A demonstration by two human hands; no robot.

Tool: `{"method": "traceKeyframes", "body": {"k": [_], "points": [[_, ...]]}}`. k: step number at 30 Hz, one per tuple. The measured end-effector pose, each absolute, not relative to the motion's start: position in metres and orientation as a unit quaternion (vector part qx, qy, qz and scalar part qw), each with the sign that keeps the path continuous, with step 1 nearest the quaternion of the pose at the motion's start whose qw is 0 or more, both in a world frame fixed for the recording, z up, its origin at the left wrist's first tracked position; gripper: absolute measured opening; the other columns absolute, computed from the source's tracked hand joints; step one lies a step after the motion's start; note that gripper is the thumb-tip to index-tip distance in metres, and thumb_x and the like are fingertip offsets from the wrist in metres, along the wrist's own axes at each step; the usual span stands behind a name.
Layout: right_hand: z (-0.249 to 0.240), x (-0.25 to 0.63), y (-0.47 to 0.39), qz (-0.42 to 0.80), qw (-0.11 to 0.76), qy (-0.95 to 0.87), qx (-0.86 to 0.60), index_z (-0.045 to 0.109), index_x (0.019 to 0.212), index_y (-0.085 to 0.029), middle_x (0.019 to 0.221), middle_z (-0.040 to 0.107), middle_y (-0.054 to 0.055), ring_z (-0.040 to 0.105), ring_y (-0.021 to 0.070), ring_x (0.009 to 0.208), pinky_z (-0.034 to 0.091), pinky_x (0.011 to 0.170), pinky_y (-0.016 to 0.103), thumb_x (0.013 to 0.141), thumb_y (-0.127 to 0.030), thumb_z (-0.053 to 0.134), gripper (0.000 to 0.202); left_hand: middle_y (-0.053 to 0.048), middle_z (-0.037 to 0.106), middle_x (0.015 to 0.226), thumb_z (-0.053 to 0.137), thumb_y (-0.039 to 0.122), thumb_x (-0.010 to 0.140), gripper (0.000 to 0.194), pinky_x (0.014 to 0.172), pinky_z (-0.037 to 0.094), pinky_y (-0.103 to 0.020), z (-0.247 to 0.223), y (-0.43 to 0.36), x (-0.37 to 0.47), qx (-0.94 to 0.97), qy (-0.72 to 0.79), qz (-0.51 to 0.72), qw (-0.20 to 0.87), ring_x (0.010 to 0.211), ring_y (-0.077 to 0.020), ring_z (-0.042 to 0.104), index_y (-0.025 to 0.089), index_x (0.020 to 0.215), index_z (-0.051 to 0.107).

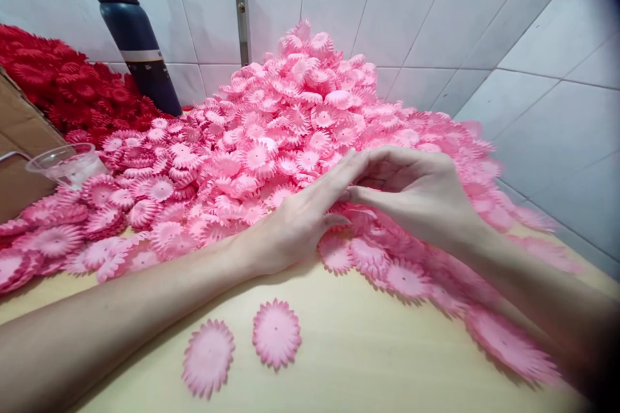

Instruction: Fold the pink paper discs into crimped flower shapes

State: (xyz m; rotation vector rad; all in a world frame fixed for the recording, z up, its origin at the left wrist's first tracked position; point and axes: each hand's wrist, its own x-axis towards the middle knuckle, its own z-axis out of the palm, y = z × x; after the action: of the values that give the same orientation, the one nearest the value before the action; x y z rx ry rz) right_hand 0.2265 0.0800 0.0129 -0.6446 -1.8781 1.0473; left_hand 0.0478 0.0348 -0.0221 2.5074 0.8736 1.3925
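A large heap of pink scalloped petal discs (300,116) rises behind and around both hands. My left hand (310,213) rests at the heap's front edge, its fingers reaching up and right under my right hand, thumb apart; what lies under its palm is hidden. My right hand (407,187) arches over the left fingertips, its fingers curled and thumb pointing left. Its fingertips are hidden behind the left hand, so anything between them cannot be made out. Two single pink discs, one (276,334) and another (208,358), lie flat on the pale table (368,361) in front.
A dark blue bottle (140,51) stands at the back left beside a red petal heap (62,84). A clear plastic cup (70,164) and a cardboard box (22,148) are at the left. A tiled wall (411,6) closes off the back and right.
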Motion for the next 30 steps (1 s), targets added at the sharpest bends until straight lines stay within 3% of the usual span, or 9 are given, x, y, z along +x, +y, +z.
{"method": "traceKeyframes", "body": {"k": [3, 6, 9, 14, 22, 30], "points": [[0.0142, 0.2273, 0.0806, 0.423, 0.443, -0.744, -0.265, 0.071, 0.082, -0.023, 0.083, 0.072, 0.000, 0.070, 0.0164, 0.076, 0.062, 0.072, 0.030, 0.070, -0.018, 0.079, 0.015, -0.012, 0.060, 0.130, 0.064, 0.019, 0.087, 0.048, 0.088, 0.060, -0.036, -0.0196, 0.0333, 0.0457, 0.805, 0.326, 0.496, 0.018, 0.116, -0.0245, 0.062, 0.023, 0.133, 0.050], [0.0142, 0.2268, 0.0797, 0.418, 0.432, -0.751, -0.274, 0.070, 0.083, -0.022, 0.082, 0.071, 0.000, 0.070, 0.0165, 0.076, 0.061, 0.070, 0.030, 0.071, -0.022, 0.079, 0.014, -0.009, 0.065, 0.102, 0.071, 0.018, 0.081, 0.034, 0.079, 0.061, -0.029, -0.0168, 0.0315, 0.0438, 0.782, 0.351, 0.515, 0.009, 0.092, -0.0165, 0.066, 0.015, 0.114, 0.064], [0.0141, 0.2252, 0.0767, 0.441, 0.414, -0.754, -0.256, 0.066, 0.082, -0.022, 0.081, 0.069, -0.001, 0.069, 0.0162, 0.075, 0.061, 0.067, 0.029, 0.069, -0.023, 0.081, 0.021, -0.005, 0.063, 0.094, 0.075, 0.021, 0.077, 0.037, 0.074, 0.061, -0.026, -0.0165, 0.0306, 0.0434, 0.781, 0.342, 0.523, 0.013, 0.082, -0.0130, 0.065, 0.016, 0.113, 0.066], [0.0163, 0.2245, 0.0737, 0.422, 0.405, -0.766, -0.267, 0.063, 0.078, -0.025, 0.074, 0.070, -0.001, 0.070, 0.0177, 0.066, 0.062, 0.058, 0.029, 0.067, -0.018, 0.082, 0.023, -0.006, 0.063, 0.100, 0.079, 0.031, 0.073, 0.047, 0.077, 0.061, -0.029, -0.0166, 0.0298, 0.0431, 0.784, 0.349, 0.511, 0.046, 0.084, -0.0150, 0.065, 0.018, 0.115, 0.064], [0.0153, 0.2279, 0.0776, 0.415, 0.402, -0.772, -0.267, 0.067, 0.086, -0.024, 0.078, 0.075, -0.001, 0.074, 0.0181, 0.070, 0.063, 0.061, 0.027, 0.070, -0.017, 0.080, 0.021, -0.008, 0.065, 0.101, 0.073, 0.040, 0.077, 0.050, 0.074, 0.061, -0.029, -0.0153, 0.0298, 0.0424, 0.781, 0.355, 0.507, 0.087, 0.082, -0.0151, 0.065, 0.016, 0.119, 0.061], [0.0123, 0.2267, 0.0750, 0.391, 0.390, -0.787, -0.273, 0.058, 0.092, -0.023, 0.066, 0.070, -0.004, 0.061, 0.0105, 0.047, 0.043, 0.037, 0.020, 0.078, -0.023, 0.074, 0.022, -0.011, 0.072, 0.099, 0.075, 0.037, 0.076, 0.049, 0.070, 0.059, -0.028, -0.0147, 0.0298, 0.0434, 0.782, 0.356, 0.507, 0.068, 0.078, -0.0150, 0.067, 0.011, 0.116, 0.062]]}}
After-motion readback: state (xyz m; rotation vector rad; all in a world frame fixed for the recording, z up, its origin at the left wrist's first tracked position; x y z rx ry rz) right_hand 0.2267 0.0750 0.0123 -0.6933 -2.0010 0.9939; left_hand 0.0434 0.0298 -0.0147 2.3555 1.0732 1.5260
